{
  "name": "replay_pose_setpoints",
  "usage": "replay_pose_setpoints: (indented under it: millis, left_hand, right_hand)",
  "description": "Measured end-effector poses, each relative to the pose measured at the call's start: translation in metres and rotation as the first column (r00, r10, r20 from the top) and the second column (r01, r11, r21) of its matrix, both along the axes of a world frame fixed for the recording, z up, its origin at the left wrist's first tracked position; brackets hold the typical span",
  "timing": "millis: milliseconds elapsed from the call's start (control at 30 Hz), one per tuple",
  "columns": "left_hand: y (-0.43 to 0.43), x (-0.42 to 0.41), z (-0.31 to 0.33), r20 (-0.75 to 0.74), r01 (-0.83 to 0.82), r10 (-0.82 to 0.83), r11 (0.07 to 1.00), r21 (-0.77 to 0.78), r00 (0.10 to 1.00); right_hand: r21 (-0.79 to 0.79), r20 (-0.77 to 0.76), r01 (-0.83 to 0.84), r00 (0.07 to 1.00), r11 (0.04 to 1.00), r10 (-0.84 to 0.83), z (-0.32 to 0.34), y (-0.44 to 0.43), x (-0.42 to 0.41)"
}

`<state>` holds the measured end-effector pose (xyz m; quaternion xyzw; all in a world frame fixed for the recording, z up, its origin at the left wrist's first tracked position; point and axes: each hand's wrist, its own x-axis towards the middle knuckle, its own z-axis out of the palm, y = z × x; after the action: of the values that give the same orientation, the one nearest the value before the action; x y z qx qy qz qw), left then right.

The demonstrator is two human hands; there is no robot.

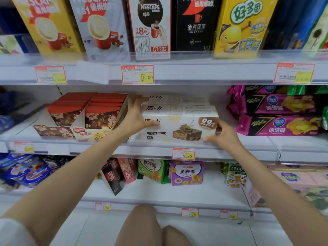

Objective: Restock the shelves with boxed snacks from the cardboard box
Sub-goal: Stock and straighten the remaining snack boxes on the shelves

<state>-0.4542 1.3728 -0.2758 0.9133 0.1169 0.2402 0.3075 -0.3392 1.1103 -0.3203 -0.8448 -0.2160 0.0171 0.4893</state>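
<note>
Two hands held one white snack box [179, 121] at the front edge of the middle shelf [257, 144]; the left hand [136, 114] was wrapped round the box's left end, with its thumb flat on the front and its fingers reaching over the top; the right hand [221, 134] gripped the lower right corner, with its fingers curled round the end and its thumb by the bottom edge.

I think a hand took each end because the box was long, so it would stay level and not tip. The side with the cake picture faced out, most likely so shoppers could see it. The box sat right above a price tag [183, 153] on the shelf's front rim, which looked like its proper spot.

Another box just like it [177, 99] stood close behind, nearer the back of the shelf; I could not tell if the two touched. Red boxes [99, 110] stood near the left hand, toward the shelf's left end; purple bags [276, 123] lay in a pile toward the right end, a little apart from the box.

It seemed the box was being set down in the gap between them, and the hands had not let go yet. I could not see the cardboard box from where I stood.
</note>
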Motion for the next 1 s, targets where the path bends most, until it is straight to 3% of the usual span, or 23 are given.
replay_pose_setpoints:
  millis: [100,167,367,467,533,667,800,1000]
  left_hand:
    - [0.002,-0.005,-0.012,-0.093,-0.107,0.089,0.973,-0.206,0.992]
    - [0.001,-0.010,-0.021,-0.222,-0.139,0.083,0.958,-0.251,0.971]
    - [-0.011,-0.018,-0.024,-0.284,-0.137,0.143,0.990,0.040,0.948]
    - [-0.013,-0.022,-0.026,-0.252,-0.076,0.085,0.996,0.044,0.964]
    - [-0.009,-0.026,-0.024,-0.182,-0.087,0.068,0.992,-0.097,0.981]
    - [-0.001,-0.011,-0.012,-0.119,-0.106,0.057,0.879,-0.464,0.991]
    - [-0.012,-0.004,-0.005,-0.194,-0.040,-0.097,0.799,-0.600,0.976]
    - [-0.020,0.001,-0.012,-0.102,0.038,-0.139,0.750,-0.660,0.985]
  right_hand:
    - [-0.039,-0.049,-0.049,0.998,0.998,0.047,0.001,-0.002,0.003]
    - [-0.025,-0.083,-0.067,0.994,0.997,0.065,0.002,-0.004,0.005]
    - [-0.071,-0.151,-0.083,0.986,0.994,0.072,0.012,-0.019,0.010]
    - [-0.102,-0.179,-0.102,0.980,0.990,0.082,0.014,-0.029,0.011]
    - [-0.037,-0.190,-0.111,0.976,0.993,0.102,0.019,-0.032,0.009]
    - [0.176,-0.216,-0.024,0.974,0.984,0.063,0.039,-0.024,0.018]
    - [0.243,-0.348,0.004,0.934,0.970,0.084,0.049,-0.004,0.029]
    - [0.359,-0.395,0.086,0.916,0.929,0.067,0.048,-0.004,0.028]
